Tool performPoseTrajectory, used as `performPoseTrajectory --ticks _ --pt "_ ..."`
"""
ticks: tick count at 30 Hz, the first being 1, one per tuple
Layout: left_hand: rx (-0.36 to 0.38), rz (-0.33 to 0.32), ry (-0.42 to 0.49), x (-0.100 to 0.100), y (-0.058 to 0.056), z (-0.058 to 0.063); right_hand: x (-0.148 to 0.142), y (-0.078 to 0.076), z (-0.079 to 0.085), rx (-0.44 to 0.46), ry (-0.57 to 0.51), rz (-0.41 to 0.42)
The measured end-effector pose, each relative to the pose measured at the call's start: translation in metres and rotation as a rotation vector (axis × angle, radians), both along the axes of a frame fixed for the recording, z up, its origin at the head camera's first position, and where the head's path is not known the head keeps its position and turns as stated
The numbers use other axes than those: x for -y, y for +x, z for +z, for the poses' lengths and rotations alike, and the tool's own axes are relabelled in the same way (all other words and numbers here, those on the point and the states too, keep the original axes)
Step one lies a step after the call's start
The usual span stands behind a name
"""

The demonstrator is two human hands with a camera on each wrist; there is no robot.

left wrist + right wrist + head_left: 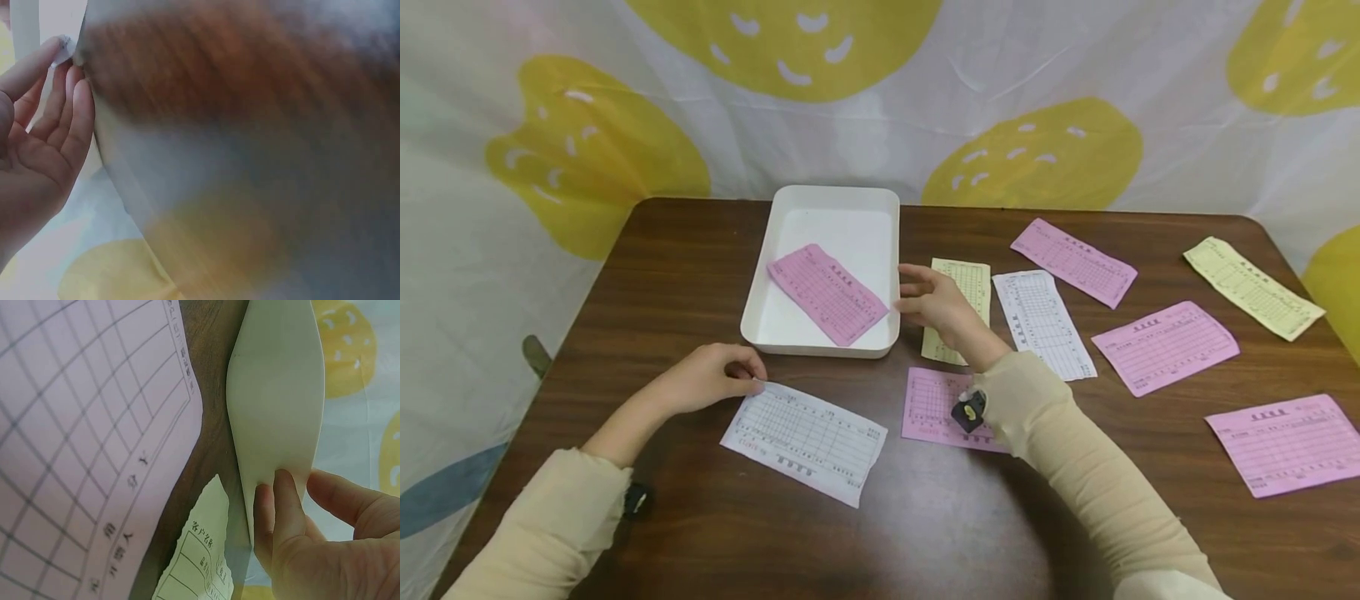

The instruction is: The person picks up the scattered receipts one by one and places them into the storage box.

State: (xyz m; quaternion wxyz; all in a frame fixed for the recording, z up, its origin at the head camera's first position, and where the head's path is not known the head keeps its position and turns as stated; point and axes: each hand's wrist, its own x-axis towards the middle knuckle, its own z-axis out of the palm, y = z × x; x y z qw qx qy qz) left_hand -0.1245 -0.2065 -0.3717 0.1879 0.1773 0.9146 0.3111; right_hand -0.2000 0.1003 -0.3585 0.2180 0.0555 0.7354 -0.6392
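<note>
My left hand point(703, 379) pinches the upper left corner of a white printed receipt slip point(805, 442) between thumb and forefinger. In the left wrist view the thumb and forefinger point(53, 53) meet on its white corner. A white rectangular tray point(820, 200) stands at the back, with a pink slip point(829, 293) lying askew in it. At the tray's right side is my right hand point(942, 310), its fingers extended. The right wrist view shows those fingertips point(282, 478) against the tray's outer wall point(275, 394), the thumb at the rim.
Right of the tray lie a yellow slip point(973, 283), a white slip point(1041, 321) and several pink ones, including one point(928, 404) under my right wrist. Another yellow slip point(1255, 287) is at the far right. A patterned curtain point(865, 142) hangs behind the brown table point(685, 250).
</note>
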Motion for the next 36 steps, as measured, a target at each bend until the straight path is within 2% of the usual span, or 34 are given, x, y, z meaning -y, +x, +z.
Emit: performPoseTrajectory --ticks 11,17,22,30,36 --pt "0.084 0.016 0.135 0.006 -0.004 0.011 0.000 0.000 -0.001 -0.001 0.014 0.005" --pt "0.174 0.053 0.249 0.006 -0.006 0.016 -0.001 -0.001 -0.001 -0.006 0.018 0.003" --pt "0.210 0.104 0.307 0.009 -0.010 0.020 -0.001 0.000 0.000 -0.005 0.014 0.007" --pt "0.214 0.194 0.431 0.019 -0.013 0.027 0.000 0.000 -0.001 0.001 0.016 0.011" --pt "0.171 0.259 0.518 0.019 -0.015 0.031 -0.001 -0.001 -0.001 0.003 0.011 0.009"
